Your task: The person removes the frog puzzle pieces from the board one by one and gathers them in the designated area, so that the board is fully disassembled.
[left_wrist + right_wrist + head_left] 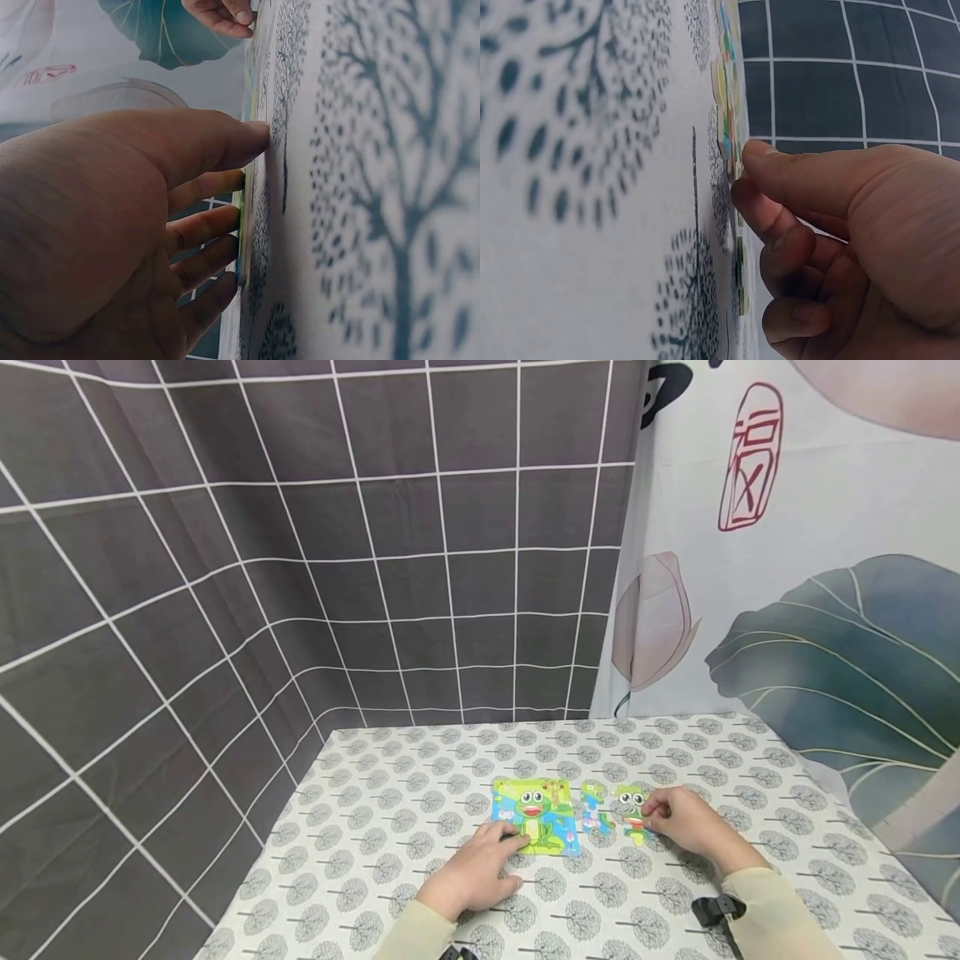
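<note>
A square frog picture board [562, 847] lies on the patterned tablecloth. My left hand [476, 867] rests on its lower left corner with fingers loosely extended; the fingertips [225, 219] touch its edge in the left wrist view. Right of the board, several joined jigsaw pieces [630, 799] show the frog's eyes and red mouth. At their right side my right hand [686, 820] pinches a jigsaw piece [726, 127] between thumb and index finger, the other fingers curled. My fingers hide part of that piece.
More jigsaw pieces [592, 794] lie between the board and the frog pieces. In the right wrist view, another piece [741, 277] lies flat beyond the curled fingers. A dark checked curtain [480, 585] and a white printed curtain [675, 635] hang behind the tablecloth [420, 793].
</note>
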Available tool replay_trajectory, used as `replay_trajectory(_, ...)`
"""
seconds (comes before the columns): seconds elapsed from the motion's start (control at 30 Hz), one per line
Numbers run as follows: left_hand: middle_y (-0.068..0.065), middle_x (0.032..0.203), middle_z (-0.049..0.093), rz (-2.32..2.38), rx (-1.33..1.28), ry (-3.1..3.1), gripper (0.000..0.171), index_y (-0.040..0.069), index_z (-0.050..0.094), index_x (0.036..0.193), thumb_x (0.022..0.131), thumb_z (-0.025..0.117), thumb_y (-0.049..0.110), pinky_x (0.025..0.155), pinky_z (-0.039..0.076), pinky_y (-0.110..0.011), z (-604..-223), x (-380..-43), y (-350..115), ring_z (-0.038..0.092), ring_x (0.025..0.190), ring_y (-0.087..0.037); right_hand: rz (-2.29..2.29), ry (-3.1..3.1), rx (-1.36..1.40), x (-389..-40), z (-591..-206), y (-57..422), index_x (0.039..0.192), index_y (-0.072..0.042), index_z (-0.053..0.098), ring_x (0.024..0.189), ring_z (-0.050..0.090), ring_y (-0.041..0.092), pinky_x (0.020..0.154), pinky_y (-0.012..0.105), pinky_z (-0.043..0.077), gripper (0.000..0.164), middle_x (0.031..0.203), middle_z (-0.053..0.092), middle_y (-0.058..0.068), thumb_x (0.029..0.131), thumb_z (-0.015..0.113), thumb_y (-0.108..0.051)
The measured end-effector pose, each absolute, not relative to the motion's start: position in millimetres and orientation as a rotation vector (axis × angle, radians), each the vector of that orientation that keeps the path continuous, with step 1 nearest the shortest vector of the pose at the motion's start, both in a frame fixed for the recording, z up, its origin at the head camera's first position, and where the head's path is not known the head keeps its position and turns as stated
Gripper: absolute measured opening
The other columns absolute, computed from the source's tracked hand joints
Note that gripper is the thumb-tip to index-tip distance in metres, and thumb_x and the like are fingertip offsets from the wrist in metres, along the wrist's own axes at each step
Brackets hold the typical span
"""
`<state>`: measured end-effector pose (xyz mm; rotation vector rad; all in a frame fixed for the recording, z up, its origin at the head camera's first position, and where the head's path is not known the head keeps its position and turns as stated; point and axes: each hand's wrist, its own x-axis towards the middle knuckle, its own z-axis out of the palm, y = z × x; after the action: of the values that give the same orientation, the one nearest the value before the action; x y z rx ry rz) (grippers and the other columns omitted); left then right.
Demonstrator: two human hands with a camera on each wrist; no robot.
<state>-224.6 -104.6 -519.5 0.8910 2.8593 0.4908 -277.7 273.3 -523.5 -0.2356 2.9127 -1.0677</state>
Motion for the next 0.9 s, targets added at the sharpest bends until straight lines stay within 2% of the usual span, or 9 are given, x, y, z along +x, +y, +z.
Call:
replay_trajectory(0.2,0.001,0.155,0.046,0.514,0.878,2.862,0.061,0.023,0.055,0.153,0.096,0.072,0.033,0.120,0.040,-0.045,-520,-228,-105,0.041,0.144,-0.020,-1.010,2.936,-0.246,-279,-520,266,0.094,-0.012,0.074,0.073,0.054,0.018,0.065,0.032,0.048,0.007,0.079,0.060,-0.001,0.090,0.078,-0.009)
replay_trajectory(0.33,0.000,0.151,0.051,0.571,0.900,2.858,0.056,0.020,0.060,0.149,0.096,0.073,0.030,0.118,0.043,-0.046,-520,-230,-107,0.044,0.142,-0.021,-0.979,2.952,-0.306,-282,-516,257,0.094,-0.013,0.074,0.071,0.053,0.017,0.064,0.033,0.047,0.008,0.079,0.060,-0.003,0.090,0.081,-0.012)
replay_trajectory(0.5,0.002,0.145,0.055,0.655,0.913,2.836,0.048,0.015,0.066,0.142,0.096,0.074,0.024,0.116,0.045,-0.041,-519,-233,-110,0.048,0.137,-0.019,-0.972,2.935,-0.336,-286,-512,244,0.096,-0.014,0.075,0.071,0.055,0.016,0.066,0.033,0.049,0.010,0.081,0.060,-0.003,0.088,0.080,-0.011)
replay_trajectory(0.7,0.005,0.140,0.057,0.691,0.925,2.841,0.046,0.015,0.067,0.140,0.095,0.075,0.022,0.115,0.046,-0.039,-515,-234,-108,0.050,0.132,-0.017,-0.998,2.907,-0.372,-292,-505,224,0.098,-0.012,0.074,0.067,0.056,0.016,0.058,0.032,0.051,0.009,0.081,0.061,-0.002,0.091,0.074,-0.006)
replay_trajectory(0.9,0.006,0.151,0.052,0.699,0.943,2.796,0.048,0.019,0.064,0.145,0.097,0.073,0.025,0.118,0.043,-0.041,-513,-232,-96,0.045,0.142,-0.018,-0.986,2.891,-0.374,-296,-503,196,0.099,-0.011,0.074,0.069,0.055,0.016,0.061,0.032,0.051,0.013,0.080,0.060,-0.001,0.088,0.079,-0.007)
